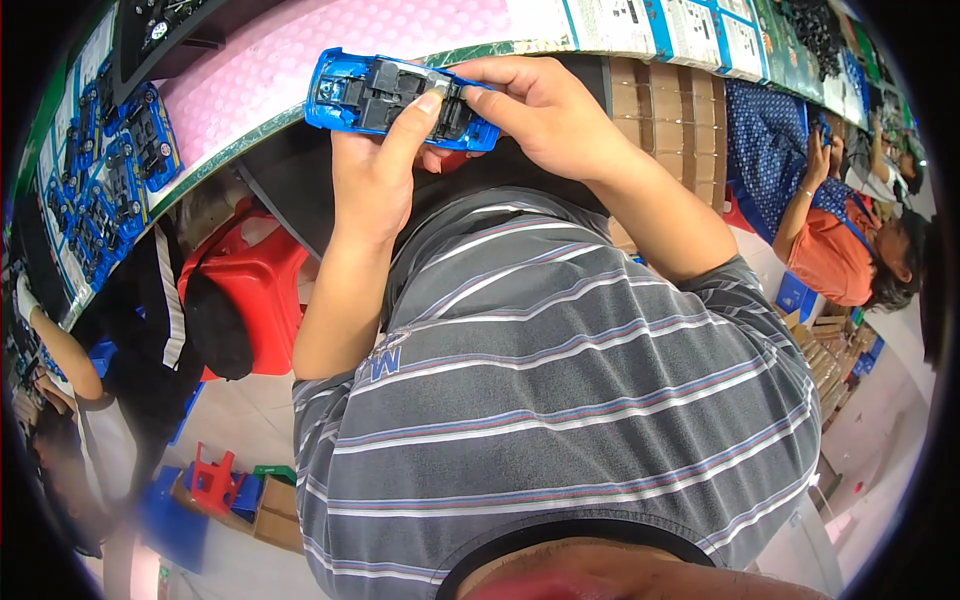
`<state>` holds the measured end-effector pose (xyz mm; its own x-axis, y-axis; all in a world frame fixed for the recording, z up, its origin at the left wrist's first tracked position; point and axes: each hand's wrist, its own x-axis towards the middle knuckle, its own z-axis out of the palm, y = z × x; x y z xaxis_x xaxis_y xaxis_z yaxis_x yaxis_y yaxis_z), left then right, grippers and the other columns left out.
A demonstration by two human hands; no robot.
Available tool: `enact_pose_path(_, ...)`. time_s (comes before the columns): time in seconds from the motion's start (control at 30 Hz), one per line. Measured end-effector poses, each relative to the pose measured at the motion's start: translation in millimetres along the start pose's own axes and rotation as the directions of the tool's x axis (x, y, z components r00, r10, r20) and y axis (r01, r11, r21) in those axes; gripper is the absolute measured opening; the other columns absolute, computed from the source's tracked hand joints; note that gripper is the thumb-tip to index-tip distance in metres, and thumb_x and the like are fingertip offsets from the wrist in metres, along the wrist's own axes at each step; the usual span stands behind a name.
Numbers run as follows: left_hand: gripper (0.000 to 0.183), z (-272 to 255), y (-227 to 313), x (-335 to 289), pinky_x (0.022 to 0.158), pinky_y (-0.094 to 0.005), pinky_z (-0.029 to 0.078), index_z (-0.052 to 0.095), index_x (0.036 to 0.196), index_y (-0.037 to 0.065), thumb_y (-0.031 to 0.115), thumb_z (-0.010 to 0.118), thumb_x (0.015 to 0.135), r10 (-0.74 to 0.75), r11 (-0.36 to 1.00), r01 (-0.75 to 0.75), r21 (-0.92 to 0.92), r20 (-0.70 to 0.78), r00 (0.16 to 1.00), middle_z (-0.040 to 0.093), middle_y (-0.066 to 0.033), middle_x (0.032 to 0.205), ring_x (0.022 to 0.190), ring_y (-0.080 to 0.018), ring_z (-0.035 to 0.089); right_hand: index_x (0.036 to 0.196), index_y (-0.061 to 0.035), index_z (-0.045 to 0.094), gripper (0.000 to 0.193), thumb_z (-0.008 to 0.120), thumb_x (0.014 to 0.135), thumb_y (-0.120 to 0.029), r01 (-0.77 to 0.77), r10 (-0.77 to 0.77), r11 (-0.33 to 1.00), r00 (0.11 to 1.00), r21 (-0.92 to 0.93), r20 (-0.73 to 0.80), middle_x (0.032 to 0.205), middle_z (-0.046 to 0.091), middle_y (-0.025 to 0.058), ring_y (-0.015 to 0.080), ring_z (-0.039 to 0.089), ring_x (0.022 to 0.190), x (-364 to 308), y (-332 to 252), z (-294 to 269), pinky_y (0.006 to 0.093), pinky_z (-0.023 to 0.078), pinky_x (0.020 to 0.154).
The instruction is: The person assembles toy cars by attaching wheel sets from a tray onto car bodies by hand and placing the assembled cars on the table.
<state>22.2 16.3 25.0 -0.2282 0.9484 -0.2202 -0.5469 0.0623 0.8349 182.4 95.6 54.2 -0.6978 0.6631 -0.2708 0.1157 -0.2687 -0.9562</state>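
A blue toy car body with a black interior lies across both my hands, above my lap at the edge of the table. Its open inner side faces up, showing black seats and trim. My left hand grips it from the near side, thumb pressed on the black interior and fingers underneath. My right hand holds the right end, with its thumb and forefinger at the black part there. Whether a small loose piece sits under the thumbs, I cannot tell.
Pink bubble sheeting covers the table ahead. At the left lie several blue toy cars, near a black tray. A red stool stands left, divided cardboard boxes right. Co-workers sit on both sides, one in an orange top.
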Motion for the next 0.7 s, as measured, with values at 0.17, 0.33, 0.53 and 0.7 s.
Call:
enact_pose_path(0.17,0.029,-5,-1,-1,0.051,-0.0234,0.044,0.058,0.119,0.001,0.013,0.064,0.094,0.016,0.993,-0.021,0.117,0.043,0.999,0.066,-0.0062,0.093,0.067,-0.0112,0.061,0.122,0.0079,0.064,0.028,0.054,0.098,-0.002,0.024,-0.024,1.0,0.999,0.007,-0.033,0.102,0.072,0.0128,0.0133,0.067,0.091,2,9,-1,0.0274,0.056,0.084)
enact_pose_path(0.33,0.03,-5,1,-3,0.05,-0.0231,0.044,0.059,0.12,0.001,0.014,0.066,0.093,-0.015,0.994,0.015,0.109,0.005,1.0,0.066,-0.0057,0.092,0.067,-0.0107,0.06,0.126,0.0065,0.062,0.029,0.056,0.1,-0.004,0.029,-0.026,0.999,0.998,-0.039,0.065,0.108,0.071,0.0101,0.0132,0.066,0.095,4,10,-5,0.0281,0.055,0.087)
enact_pose_path(0.53,0.028,-5,-1,-3,0.049,-0.0232,0.043,0.06,0.118,0.001,0.015,0.066,0.094,-0.059,0.995,0.06,0.077,-0.007,0.998,0.066,-0.0058,0.092,0.067,-0.0107,0.061,0.124,0.0068,0.061,0.028,0.056,0.098,-0.001,0.014,-0.005,0.994,0.996,-0.108,0.084,0.109,0.07,0.0099,0.0146,0.066,0.098,2,8,-10,0.029,0.055,0.09)
enact_pose_path(0.7,0.025,1,-1,-4,0.05,-0.0235,0.043,0.06,0.115,0.002,0.015,0.065,0.094,-0.064,0.995,0.063,0.079,0.009,0.998,0.066,-0.0054,0.091,0.067,-0.0108,0.061,0.114,0.0034,0.065,0.026,0.066,0.088,-0.001,0.22,-0.216,0.907,0.975,-0.358,0.051,0.108,0.065,0.0102,0.0169,0.066,0.092,-5,-14,-18,0.0282,0.055,0.083)
